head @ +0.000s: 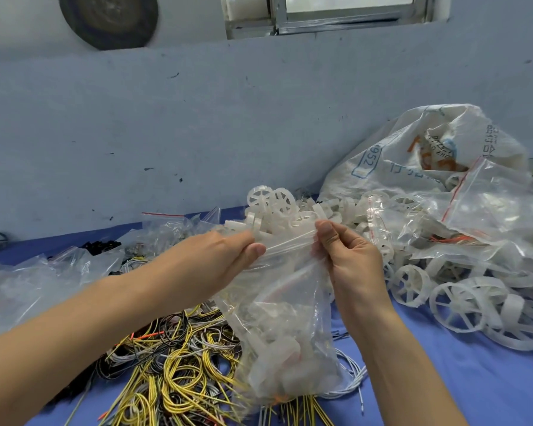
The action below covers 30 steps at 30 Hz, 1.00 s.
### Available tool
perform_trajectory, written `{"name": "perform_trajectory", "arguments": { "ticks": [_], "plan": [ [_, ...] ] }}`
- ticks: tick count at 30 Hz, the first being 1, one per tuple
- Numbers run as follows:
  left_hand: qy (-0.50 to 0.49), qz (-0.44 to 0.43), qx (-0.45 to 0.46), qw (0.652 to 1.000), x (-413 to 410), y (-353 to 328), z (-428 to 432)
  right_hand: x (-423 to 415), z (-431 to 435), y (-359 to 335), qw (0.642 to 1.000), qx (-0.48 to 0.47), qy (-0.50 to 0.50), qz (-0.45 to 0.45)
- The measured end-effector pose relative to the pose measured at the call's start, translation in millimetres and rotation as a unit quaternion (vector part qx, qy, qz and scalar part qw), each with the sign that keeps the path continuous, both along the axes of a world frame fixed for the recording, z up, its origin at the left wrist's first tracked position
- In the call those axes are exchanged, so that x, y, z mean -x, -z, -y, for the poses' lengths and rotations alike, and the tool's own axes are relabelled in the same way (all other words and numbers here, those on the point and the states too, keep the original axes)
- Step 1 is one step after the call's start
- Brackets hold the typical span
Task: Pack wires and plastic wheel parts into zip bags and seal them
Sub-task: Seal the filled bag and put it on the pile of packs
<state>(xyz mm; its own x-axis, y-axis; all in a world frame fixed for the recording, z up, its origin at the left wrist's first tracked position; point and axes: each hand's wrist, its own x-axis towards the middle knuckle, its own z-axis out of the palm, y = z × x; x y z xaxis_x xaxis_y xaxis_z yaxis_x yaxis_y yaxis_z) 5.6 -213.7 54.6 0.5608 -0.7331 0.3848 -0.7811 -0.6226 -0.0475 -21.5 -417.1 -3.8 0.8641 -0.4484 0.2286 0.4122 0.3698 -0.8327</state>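
Both hands hold a clear plastic zip bag [286,333] of white plastic parts above the blue worktop [474,379]. The left hand [225,259] pinches its top edge at nine o'clock, the right hand [345,256] at three o'clock. Coiled yellow, black and white wires [173,364] lie at seven o'clock, loose white spoked plastic wheels [462,305] at three o'clock, before a white woven sack [413,149].

Blue wall [197,133], window [336,13], printed woven sack [413,149], dark wall disc [108,20]

Single head-worn view, forward and down, close over table [462,379].
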Motion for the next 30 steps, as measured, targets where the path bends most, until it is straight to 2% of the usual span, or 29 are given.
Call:
{"name": "perform_trajectory", "arguments": {
  "ticks": [9, 11, 12, 13, 14, 15, 17, 20, 22, 25, 30],
  "plan": [
    [-0.018, 0.000, 0.012, 1.000, 3, 1, -23, 0, 9, 0, 0.999, -0.044, 0.001, 0.006],
    [-0.031, 0.025, -0.008, 0.999, 5, -1, -23, 3, 14, -4, 0.999, 0.012, 0.031, -0.010],
    [-0.035, 0.051, -0.025, 0.998, 7, -4, -22, 7, 19, -7, 0.989, 0.110, 0.096, -0.019],
    [-0.034, 0.080, -0.038, 0.995, 8, -7, -20, 12, 22, -12, 0.950, 0.252, 0.183, -0.014],
    [-0.030, 0.108, -0.050, 0.992, 8, -10, -19, 18, 23, -19, 0.884, 0.398, 0.243, 0.018],
    [-0.024, 0.134, -0.058, 0.989, 9, -14, -18, 24, 18, -31, 0.815, 0.515, 0.255, 0.069],
    [-0.017, 0.175, -0.098, 0.980, 8, -21, -18, 31, -6, -58, 0.715, 0.668, 0.183, 0.099],
    [-0.016, 0.191, -0.153, 0.969, 2, -23, -22, 23, -40, -85, 0.605, 0.791, 0.067, 0.060],
    [-0.032, 0.183, -0.141, 0.972, 3, -22, -27, 21, -45, -99, 0.578, 0.815, 0.035, 0.017],
    [-0.050, 0.175, -0.107, 0.977, 9, -16, -29, 22, -48, -102, 0.562, 0.827, 0.024, -0.015],
    [-0.070, 0.194, -0.072, 0.976, 12, -9, -27, 19, -53, -87, 0.540, 0.837, 0.086, -0.012]
  ]
}}
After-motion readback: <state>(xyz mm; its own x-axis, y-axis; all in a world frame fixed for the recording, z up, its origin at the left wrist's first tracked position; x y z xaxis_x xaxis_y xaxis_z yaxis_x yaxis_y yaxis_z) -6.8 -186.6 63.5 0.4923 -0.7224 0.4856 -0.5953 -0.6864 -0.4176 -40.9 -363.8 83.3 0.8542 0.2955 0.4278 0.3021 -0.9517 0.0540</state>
